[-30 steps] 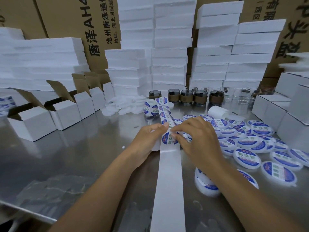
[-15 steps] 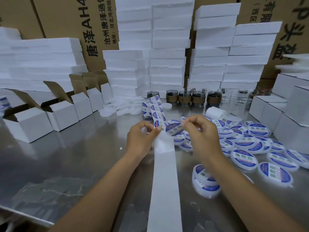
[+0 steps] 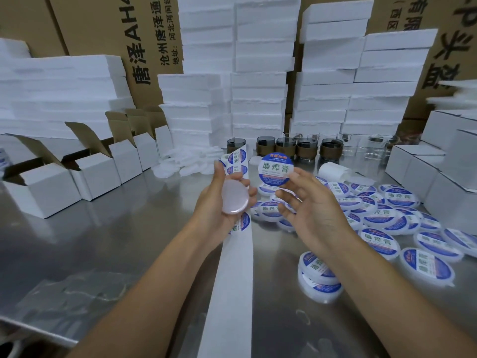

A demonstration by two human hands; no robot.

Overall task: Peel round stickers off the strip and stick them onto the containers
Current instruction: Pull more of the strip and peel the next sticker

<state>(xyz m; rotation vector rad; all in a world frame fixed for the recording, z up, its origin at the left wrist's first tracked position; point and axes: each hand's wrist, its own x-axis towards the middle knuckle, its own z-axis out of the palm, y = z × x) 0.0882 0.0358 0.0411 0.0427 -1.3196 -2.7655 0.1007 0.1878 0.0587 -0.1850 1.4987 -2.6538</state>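
My left hand (image 3: 214, 202) holds a plain white round container (image 3: 235, 197) above the table, fingers curled round it. The white backing strip (image 3: 232, 280) runs under that hand toward me, with blue round stickers still on its far part (image 3: 237, 161). My right hand (image 3: 307, 202) pinches one peeled blue and white round sticker (image 3: 276, 169) at its lower edge, face up, just right of the container and apart from it.
Several labelled round containers (image 3: 379, 241) lie on the steel table (image 3: 103, 241) to the right, two stacked (image 3: 318, 277) near my right forearm. Open white cartons (image 3: 46, 187) stand left, foam slabs (image 3: 258, 81) and dark jars (image 3: 284, 148) behind, white boxes (image 3: 438, 177) right.
My right hand peeled a sticker off the strip and lifted it up. My left hand let go of the strip's edge and now holds a plain container, raised.
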